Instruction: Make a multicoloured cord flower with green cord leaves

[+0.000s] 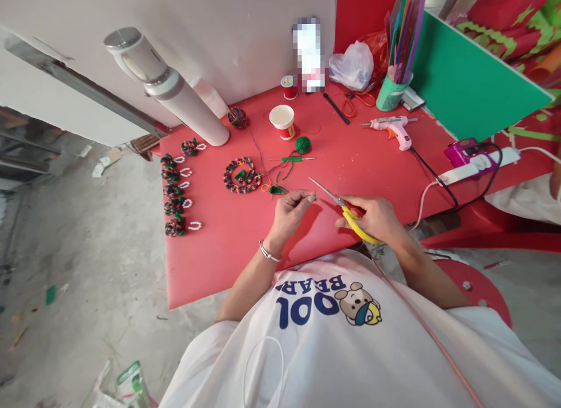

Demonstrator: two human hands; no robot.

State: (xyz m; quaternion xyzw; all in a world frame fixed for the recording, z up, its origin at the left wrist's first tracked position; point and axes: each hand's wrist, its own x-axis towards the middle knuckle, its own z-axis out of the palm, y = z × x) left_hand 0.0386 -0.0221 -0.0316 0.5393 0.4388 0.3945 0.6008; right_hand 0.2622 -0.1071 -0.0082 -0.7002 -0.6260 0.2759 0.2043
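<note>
Above the red tabletop [210,262], a thin, dull-coloured strand [315,196] is pinched by the left hand [293,209], fingertips together, apparently for steadiness. Yellow-and-red-handled metal scissors [352,218] are clasped by the right hand [380,217] at the handles, presumably so blades stay unobstructed.

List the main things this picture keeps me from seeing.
Phone screen: head view, blurred into blocky pixels.
Tiny piece in the left hand: head view, too small to identify.
Scissors' handles: head view, partly hidden by the right hand.
Patterned fabric: head view, cut by top and right edges.
</note>
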